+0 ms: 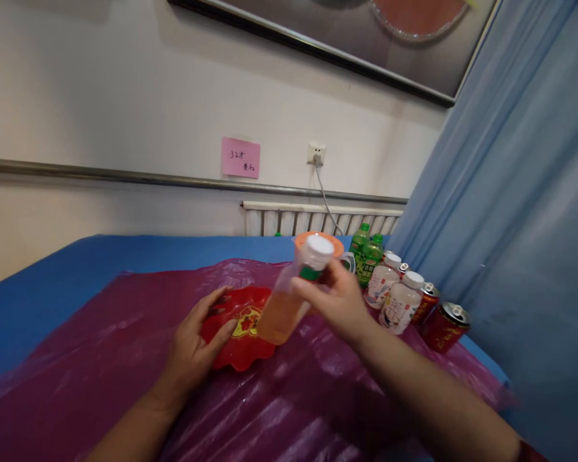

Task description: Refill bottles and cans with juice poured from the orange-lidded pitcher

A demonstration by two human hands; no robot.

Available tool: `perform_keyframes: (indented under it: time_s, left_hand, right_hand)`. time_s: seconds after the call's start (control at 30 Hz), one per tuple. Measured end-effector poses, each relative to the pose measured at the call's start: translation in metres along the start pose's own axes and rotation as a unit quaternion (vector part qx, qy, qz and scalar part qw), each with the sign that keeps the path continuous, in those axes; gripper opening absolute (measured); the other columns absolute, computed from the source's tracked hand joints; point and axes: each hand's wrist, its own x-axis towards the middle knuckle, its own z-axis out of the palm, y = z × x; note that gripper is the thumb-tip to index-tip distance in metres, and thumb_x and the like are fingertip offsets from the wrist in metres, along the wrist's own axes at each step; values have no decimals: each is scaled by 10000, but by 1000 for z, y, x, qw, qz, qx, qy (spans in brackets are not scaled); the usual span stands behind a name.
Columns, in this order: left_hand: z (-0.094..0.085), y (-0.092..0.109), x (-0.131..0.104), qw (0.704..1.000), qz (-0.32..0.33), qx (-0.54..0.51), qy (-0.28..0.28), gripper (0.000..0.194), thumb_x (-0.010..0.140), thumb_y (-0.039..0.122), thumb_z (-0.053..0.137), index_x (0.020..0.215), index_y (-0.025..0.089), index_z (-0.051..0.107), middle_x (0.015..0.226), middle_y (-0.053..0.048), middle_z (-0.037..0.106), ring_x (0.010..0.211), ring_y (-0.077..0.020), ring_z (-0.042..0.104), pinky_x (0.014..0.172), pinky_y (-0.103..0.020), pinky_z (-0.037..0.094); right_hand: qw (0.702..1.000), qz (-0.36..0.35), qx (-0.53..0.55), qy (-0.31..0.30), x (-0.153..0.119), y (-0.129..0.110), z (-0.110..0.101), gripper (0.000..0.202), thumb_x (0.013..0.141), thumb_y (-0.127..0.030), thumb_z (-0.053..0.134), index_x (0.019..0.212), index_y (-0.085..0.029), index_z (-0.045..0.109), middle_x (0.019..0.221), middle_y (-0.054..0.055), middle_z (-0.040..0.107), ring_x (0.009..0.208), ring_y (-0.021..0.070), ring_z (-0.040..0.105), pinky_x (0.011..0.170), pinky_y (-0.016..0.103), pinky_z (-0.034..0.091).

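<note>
My right hand [340, 298] is closed around the upper part of a clear plastic bottle [280, 316] with a white cap. Amber liquid fills its lower part, and a bit of green label shows near my fingers. The bottle tilts, its base low and to the left, in front of a red scalloped plate [241, 360] with a yellow pattern in its middle. At the plate's left side is my left hand [195, 343], its fingers apart around the rim. Whether those fingers press on the plate is hard to tell.
Purple plastic sheeting [101, 359] covers much of the blue table [120, 250]. To the right stand green bottles [366, 263], white-capped bottles [402, 305] and red cans [446, 328]. An orange-lidded container [338, 244] is behind my right hand. A blue curtain [525, 212] hangs at the right.
</note>
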Motion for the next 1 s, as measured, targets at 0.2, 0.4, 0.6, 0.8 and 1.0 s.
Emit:
perform_keyframes:
  time_s: [0.2, 0.4, 0.6, 0.8, 1.0]
  left_hand:
    - [6, 3, 5, 1000, -25, 6, 15, 633, 834, 627, 643, 1304, 205, 611, 1251, -119, 715, 1085, -293, 703, 1033, -511, 537]
    - [10, 1, 8, 999, -15, 0, 33, 603, 813, 632, 660, 1251, 218, 633, 1192, -96, 748, 1035, -285, 731, 1006, -495, 566]
    - [9, 0, 11, 999, -30, 8, 39, 595, 800, 631, 658, 1225, 216, 649, 1166, -102, 758, 1043, -292, 732, 1024, -507, 554]
    - [9, -4, 10, 999, -36, 7, 37, 594, 800, 614, 665, 1220, 196, 647, 1171, -116, 752, 1047, -292, 728, 1028, -534, 545]
    - [10, 4, 5, 995, -66, -49, 62, 537, 796, 525, 701, 1190, 163, 656, 1092, -112, 763, 988, -258, 734, 990, -476, 571]
  right_hand:
    - [971, 40, -121, 203, -67, -17, -116, 431, 765, -508, 789, 1069, -219, 691, 1016, 81, 762, 878, 247, 707, 781, 380, 570]
    - [875, 105, -387, 273, -104, 13, -192, 561, 735, -668, 710, 1019, -185, 707, 911, 93, 742, 739, 252, 656, 676, 368, 506]
    - [860, 134, -401, 285, -96, 40, -210, 588, 734, -707, 649, 989, -179, 702, 849, 79, 712, 740, 259, 634, 678, 367, 478]
    - [843, 130, -437, 285, -98, 58, -219, 670, 756, -738, 627, 1078, -152, 639, 927, 121, 687, 870, 319, 638, 752, 438, 501]
    - [830, -153, -470, 259, -134, 48, -162, 596, 903, -433, 627, 1416, -157, 500, 1333, 203, 570, 1235, 370, 544, 1033, 583, 434]
